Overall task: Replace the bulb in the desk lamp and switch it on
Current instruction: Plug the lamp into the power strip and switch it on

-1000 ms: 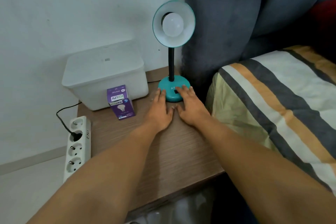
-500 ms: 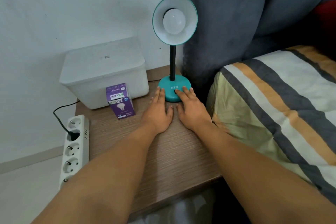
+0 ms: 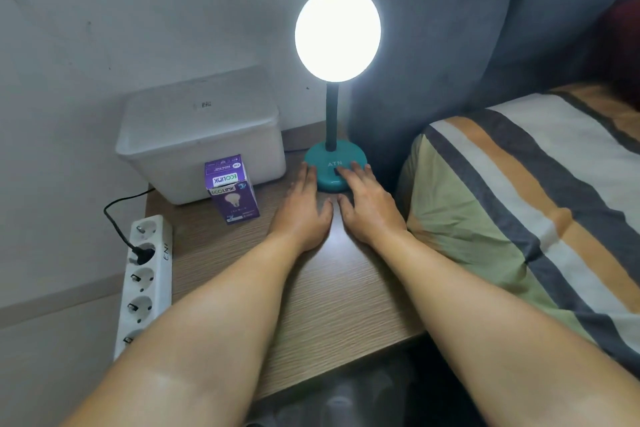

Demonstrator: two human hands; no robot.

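The lamp (image 3: pixel 335 135) stands lit at the back of the desk (image 3: pixel 311 288), both hands flat with fingers spread and holding nothing, left hand (image 3: pixel 303 210) beside its probably heavy base, right hand (image 3: pixel 367 204) on the switch.

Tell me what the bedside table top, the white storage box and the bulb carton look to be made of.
Table top: wood-look laminate or veneer, matt, with fine straight printed-looking grain. White storage box: probably plastic, slightly translucent, smooth, with rounded moulded corners. Bulb carton: printed cardboard, purple and lightly glossy, with sharp folded edges.
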